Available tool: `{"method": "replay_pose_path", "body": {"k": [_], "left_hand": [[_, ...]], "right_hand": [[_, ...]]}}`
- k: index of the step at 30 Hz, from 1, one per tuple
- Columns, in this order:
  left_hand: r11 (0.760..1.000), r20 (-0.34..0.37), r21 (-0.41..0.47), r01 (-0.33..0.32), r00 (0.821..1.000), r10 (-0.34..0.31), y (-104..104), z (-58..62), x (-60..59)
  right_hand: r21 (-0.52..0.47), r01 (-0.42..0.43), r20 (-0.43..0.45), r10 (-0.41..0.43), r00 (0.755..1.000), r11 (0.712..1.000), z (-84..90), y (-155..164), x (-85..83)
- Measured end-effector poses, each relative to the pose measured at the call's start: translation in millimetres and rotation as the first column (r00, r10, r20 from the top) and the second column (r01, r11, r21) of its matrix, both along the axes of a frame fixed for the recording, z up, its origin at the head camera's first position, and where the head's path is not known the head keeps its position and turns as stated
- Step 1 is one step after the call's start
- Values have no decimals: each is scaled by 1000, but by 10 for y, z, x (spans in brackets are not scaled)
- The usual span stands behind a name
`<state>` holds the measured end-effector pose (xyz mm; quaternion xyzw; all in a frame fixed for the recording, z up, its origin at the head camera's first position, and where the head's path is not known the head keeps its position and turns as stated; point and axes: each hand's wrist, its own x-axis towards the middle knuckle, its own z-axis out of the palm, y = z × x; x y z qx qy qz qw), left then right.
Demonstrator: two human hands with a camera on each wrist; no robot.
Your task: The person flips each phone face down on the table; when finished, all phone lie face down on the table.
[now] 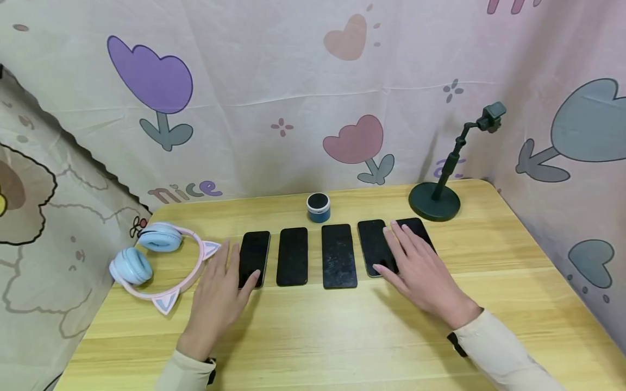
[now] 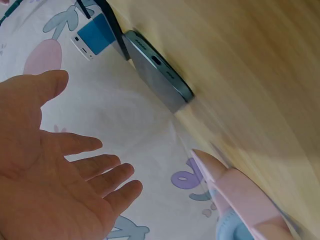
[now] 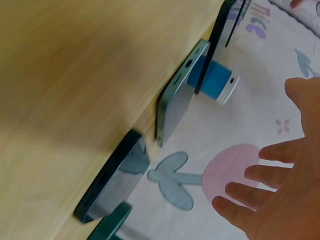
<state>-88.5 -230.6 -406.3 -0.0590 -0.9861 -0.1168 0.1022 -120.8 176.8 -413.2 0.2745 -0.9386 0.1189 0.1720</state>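
Note:
Several dark phones lie side by side on the wooden table. My left hand [image 1: 217, 296] [image 2: 65, 165] hovers with extended fingers between the leftmost phone [image 1: 254, 252] [image 2: 157, 70] and the pink and blue cat-ear headphones [image 1: 187, 281] [image 2: 250, 195]. Over the two rightmost phones, my right hand [image 1: 423, 277] [image 3: 277, 185] spreads its fingers, partly covering the fourth phone [image 1: 373, 241] [image 3: 180, 95] and the end phone [image 1: 423, 229] [image 3: 112, 180]. Neither hand grips anything; both palms look raised in the wrist views. Between the hands lie the second phone [image 1: 292, 258] and the smudged middle phone [image 1: 339, 258].
A small blue and white cylinder with a black top [image 1: 319, 209] stands behind the phones. At the back right is a dark green stand [image 1: 435, 201] with a jointed arm. A patterned cloth [image 1: 274, 70] hangs behind the table [image 1: 313, 336].

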Motion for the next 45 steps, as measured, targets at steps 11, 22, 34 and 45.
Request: {"method": "replay_pose_path", "body": {"k": [11,22,34,45], "left_hand": [[1000,11,21,-3,1000,3,-161,9,4],[994,57,103,-44,998,38,-206,-26,-32],[985,101,157,-76,993,60,-199,-56,-101],[960,210,232,-158,972,109,-214,-81,-166]], "right_hand": [[2,-89,72,88,993,996,6,-369,-95],[-40,-141,163,146,976,989,-1,-708,-178],[-87,-221,219,235,947,971,-56,-1097,-253],[-153,-279,245,310,918,948,-68,-1462,-270]]}}
